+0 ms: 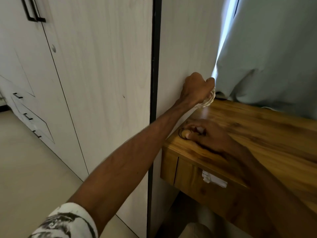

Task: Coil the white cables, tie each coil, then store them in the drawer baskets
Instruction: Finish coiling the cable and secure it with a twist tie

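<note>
Head view, looking down along your arms. At 7 o'clock, nearest you, is a white sleeve with dark smudged print [68,220], and your bare left forearm runs up from it toward the centre. At 4 o'clock stands a glossy honey-brown wooden bedside table [257,127]. Its shut drawer front [192,184] carries a torn white paper sticker [214,180].

On the table's near left corner, just right of centre, your right hand [211,138] lies low. Its fingertips are down on a small bunch of thin dark elastic loops [182,133]. The hand is blurred, so you cannot tell whether it pinches the loops or only presses them.

Beyond it, at about 1 o'clock from centre, your left hand [195,90] is closed in a fist around a coiled white cable [208,100]. It holds the coil over the table's far left corner, close to the wall panel. The coil's turns show below the fist.

Behind the table, at 2 o'clock, hangs a pale blue-grey fabric curtain [265,57] with a bright slit of daylight along its left edge. At 11 o'clock stands a tall pale wood-grain wardrobe [103,74] edged by a black vertical strip [155,66]. Farthest off, at 9 o'clock, are white drawers with black bar handles [27,116].
</note>
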A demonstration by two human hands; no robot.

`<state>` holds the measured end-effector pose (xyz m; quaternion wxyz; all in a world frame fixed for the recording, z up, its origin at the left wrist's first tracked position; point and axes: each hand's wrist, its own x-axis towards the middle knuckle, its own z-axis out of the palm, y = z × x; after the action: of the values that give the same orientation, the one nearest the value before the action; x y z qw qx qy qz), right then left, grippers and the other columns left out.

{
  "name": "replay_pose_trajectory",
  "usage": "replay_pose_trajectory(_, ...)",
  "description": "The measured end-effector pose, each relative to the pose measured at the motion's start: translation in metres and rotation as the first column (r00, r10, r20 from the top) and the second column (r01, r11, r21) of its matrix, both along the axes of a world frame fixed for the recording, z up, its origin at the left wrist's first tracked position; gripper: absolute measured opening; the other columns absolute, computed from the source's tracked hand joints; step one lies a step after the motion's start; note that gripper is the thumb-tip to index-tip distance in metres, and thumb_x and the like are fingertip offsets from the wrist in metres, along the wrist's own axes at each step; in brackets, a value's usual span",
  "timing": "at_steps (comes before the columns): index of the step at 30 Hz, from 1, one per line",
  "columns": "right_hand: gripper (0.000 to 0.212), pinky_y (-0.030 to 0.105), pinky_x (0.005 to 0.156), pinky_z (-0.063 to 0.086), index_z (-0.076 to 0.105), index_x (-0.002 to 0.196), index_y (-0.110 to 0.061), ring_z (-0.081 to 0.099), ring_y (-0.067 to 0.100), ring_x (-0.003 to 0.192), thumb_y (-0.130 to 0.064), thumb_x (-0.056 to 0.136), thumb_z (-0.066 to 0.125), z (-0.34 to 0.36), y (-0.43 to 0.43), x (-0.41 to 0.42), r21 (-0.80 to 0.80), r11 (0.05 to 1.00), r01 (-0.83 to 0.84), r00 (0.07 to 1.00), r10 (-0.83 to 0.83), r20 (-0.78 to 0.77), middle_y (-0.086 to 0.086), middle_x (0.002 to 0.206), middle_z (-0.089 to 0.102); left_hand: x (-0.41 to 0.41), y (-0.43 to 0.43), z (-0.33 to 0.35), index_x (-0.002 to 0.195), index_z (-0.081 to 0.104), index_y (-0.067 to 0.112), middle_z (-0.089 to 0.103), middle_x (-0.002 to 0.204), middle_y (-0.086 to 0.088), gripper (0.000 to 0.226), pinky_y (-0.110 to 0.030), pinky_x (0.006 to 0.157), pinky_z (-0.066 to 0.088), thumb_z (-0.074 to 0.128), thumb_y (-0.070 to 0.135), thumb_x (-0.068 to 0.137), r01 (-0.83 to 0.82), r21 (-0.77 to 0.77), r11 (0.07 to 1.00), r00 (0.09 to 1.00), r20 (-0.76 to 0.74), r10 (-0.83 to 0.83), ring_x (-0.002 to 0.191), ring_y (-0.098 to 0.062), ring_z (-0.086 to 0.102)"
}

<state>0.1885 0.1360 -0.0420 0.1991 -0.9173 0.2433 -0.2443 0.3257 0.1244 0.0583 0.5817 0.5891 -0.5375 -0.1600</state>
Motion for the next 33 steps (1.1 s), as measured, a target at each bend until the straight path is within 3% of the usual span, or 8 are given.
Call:
replay_pose_trajectory(2, 0.022, 0.013, 0.086, 0.050, 0.075, 0.117, -0.030, 0.064, -0.006, 0.103, -0.027, 0.095, 0.071, -0.006, -0.009, -0.001, -0.114, 0.993, -0.042, 0.999, 0.041, -0.008, -0.020, 0.113, 0.072, 0.001, 0.001, -0.005, 0.065, 0.064, -0.007, 0.070, 0.059, -0.018, 0.040, -0.028, 0.050, 0.047, 0.056, 0.028, 0.082, 0.014, 0.005, 1.000, 1.000, 0.000, -0.014, 0.044, -0.023, 0.059)
replay_pose_trajectory(8, 0.022, 0.026, 0.088, 0.054, 0.079, 0.111, -0.033, 0.067, -0.002, 0.102, -0.029, 0.089, 0.078, -0.004, -0.042, -0.030, 0.011, 0.988, 0.154, 0.988, -0.154, 0.028, -0.020, 0.110, 0.074, 0.002, 0.002, -0.016, 0.063, 0.065, -0.005, 0.069, 0.058, -0.017, 0.040, -0.028, 0.049, 0.045, 0.054, 0.025, 0.086, 0.022, 0.010, 1.000, 0.998, 0.051, -0.023, 0.038, -0.017, 0.053)
replay_pose_trajectory(12, 0.019, 0.033, 0.070, 0.061, 0.082, 0.101, -0.019, 0.074, 0.015, 0.080, -0.013, 0.083, 0.082, 0.001, -0.060, -0.061, 0.153, 0.951, 0.267, 0.949, -0.287, 0.131, -0.003, 0.092, 0.080, 0.001, -0.005, -0.030, 0.070, 0.068, -0.009, 0.070, 0.059, -0.014, 0.047, -0.040, 0.055, 0.057, 0.053, 0.033, 0.082, 0.014, 0.079, 0.997, 0.999, 0.044, -0.018, 0.043, -0.020, 0.057)
replay_pose_trajectory(14, 0.020, 0.027, 0.061, 0.059, 0.081, 0.100, -0.013, 0.070, 0.020, 0.070, -0.011, 0.080, 0.085, 0.003, -0.067, -0.074, 0.243, 0.917, 0.315, 0.915, -0.361, 0.178, 0.006, 0.084, 0.079, -0.002, -0.010, -0.038, 0.072, 0.069, -0.010, 0.069, 0.058, -0.014, 0.048, -0.044, 0.060, 0.059, 0.054, 0.034, 0.082, -0.007, 0.110, 0.994, 0.999, 0.037, 0.003, 0.047, -0.024, 0.059)
replay_pose_trajectory(18, 0.023, 0.016, 0.055, 0.054, 0.080, 0.102, -0.014, 0.070, 0.013, 0.069, -0.011, 0.080, 0.085, 0.006, -0.089, -0.094, 0.269, 0.866, 0.422, 0.864, -0.474, 0.171, 0.009, 0.086, 0.078, -0.012, -0.021, -0.053, 0.067, 0.069, -0.004, 0.065, 0.052, -0.008, 0.043, -0.041, 0.061, 0.061, 0.055, 0.033, 0.083, -0.032, 0.160, 0.987, 0.999, 0.004, 0.032, 0.046, -0.023, 0.063)
replay_pose_trajectory(23, 0.024, 0.024, 0.050, 0.052, 0.077, 0.099, -0.010, 0.069, 0.016, 0.061, -0.017, 0.078, 0.088, 0.006, -0.111, -0.103, 0.494, 0.728, 0.475, 0.721, -0.644, 0.255, 0.013, 0.084, 0.078, -0.032, -0.042, -0.064, 0.065, 0.068, -0.002, 0.059, 0.048, -0.004, 0.042, -0.038, 0.059, 0.058, 0.053, 0.030, 0.088, -0.030, 0.170, 0.985, 0.997, -0.064, 0.042, 0.038, -0.015, 0.054)
replay_pose_trajectory(28, 0.042, 0.043, 0.082, 0.063, 0.075, 0.103, -0.017, 0.075, 0.021, 0.089, -0.036, 0.069, 0.092, 0.009, -0.135, -0.108, 0.557, 0.679, 0.478, 0.695, -0.680, 0.232, 0.004, 0.096, 0.078, -0.050, -0.061, -0.072, 0.060, 0.066, 0.003, 0.058, 0.045, -0.003, 0.040, -0.037, 0.056, 0.056, 0.055, 0.027, 0.089, -0.021, 0.178, 0.984, 0.993, -0.108, 0.040, 0.036, -0.015, 0.052)
replay_pose_trajectory(33, 0.035, 0.048, 0.098, 0.055, 0.067, 0.119, -0.022, 0.066, 0.022, 0.108, -0.022, 0.086, 0.079, 0.005, -0.146, -0.115, 0.572, 0.699, 0.429, 0.693, -0.661, 0.287, 0.001, 0.117, 0.070, -0.060, -0.088, -0.075, 0.061, 0.063, 0.007, 0.061, 0.054, -0.004, 0.038, -0.034, 0.056, 0.052, 0.057, 0.028, 0.091, -0.097, 0.150, 0.984, 0.979, -0.164, 0.121, 0.052, -0.021, 0.060)
